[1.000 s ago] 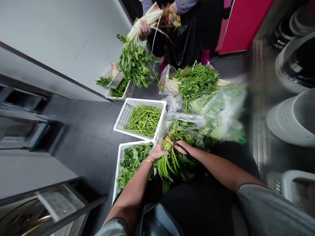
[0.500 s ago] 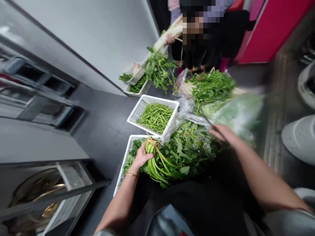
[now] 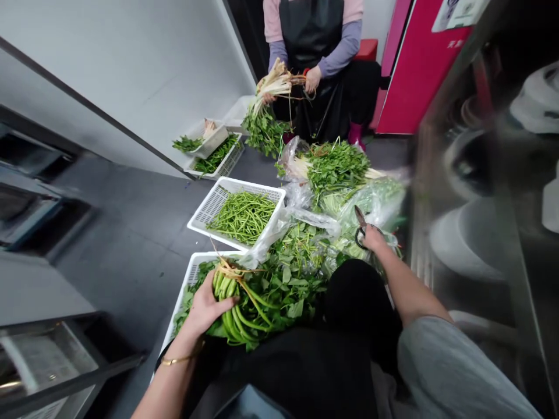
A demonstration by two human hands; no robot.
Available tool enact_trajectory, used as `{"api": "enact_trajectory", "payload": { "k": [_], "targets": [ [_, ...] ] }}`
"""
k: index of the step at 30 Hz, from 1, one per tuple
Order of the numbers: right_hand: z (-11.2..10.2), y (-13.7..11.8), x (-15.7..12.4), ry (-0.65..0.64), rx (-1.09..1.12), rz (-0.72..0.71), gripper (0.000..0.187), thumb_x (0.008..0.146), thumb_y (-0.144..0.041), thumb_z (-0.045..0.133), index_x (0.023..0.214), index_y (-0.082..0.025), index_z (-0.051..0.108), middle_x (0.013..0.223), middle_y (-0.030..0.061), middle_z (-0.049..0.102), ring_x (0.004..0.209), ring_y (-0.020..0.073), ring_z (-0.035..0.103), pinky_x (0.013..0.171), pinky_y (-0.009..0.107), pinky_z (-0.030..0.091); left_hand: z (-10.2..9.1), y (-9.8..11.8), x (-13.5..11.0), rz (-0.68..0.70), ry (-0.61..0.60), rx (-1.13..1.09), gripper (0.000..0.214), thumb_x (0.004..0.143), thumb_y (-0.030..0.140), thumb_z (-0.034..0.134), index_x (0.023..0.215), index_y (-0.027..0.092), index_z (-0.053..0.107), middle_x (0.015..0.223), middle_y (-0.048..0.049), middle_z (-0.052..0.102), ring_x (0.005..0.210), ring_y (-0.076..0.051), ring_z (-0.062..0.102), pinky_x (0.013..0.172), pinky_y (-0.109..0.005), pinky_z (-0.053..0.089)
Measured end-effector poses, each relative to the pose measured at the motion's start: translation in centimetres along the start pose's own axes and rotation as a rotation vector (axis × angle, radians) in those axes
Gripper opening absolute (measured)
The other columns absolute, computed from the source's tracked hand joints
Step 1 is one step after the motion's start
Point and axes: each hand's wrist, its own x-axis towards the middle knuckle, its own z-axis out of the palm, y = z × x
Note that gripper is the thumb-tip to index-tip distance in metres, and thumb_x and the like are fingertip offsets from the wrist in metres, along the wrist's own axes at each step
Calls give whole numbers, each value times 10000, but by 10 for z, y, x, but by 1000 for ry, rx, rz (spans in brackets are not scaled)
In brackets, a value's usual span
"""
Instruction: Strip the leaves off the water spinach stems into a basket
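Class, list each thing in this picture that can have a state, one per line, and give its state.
Left hand: closed around the stem bunch
Stem bunch: gripped, tan stringy ends attached
Right hand: holding the scissors
Scissors: held; blades open or shut unclear
Near basket: partly hidden, holding leafy greens
Middle basket: partly filled with loose stalks
Far bunch: held by another person, leaves hanging down

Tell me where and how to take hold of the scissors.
The scissors are probably best taken by their black looped handles, coming from the near side: the blades point away, leaving the loops nearest. The right grip holds them there.
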Motion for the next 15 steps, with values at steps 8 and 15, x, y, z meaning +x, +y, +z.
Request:
{"api": "enact_trajectory", "payload": {
  "k": [8,15],
  "targets": [
    [-52,-106,-41,-29,-35,-265,340,871,-395,480,1067,-160,627,1038,160,652,960,249,604,794,330,437,14,16,6,28,60,-124,665,540,238,712,1164,125,509,1011,-75,618,963,-257,582,908,-395,436],
    [-16,-254,-163,-76,38,-808,459,854,-538,474,1081,-149,564,1039,146,628,899,251,608,782,337,447,24,26,-8,34,119,-17,648,528,216,731,1137,155,519,904,-36,640,853,-241,610,806,-365,470]
  ]
}}
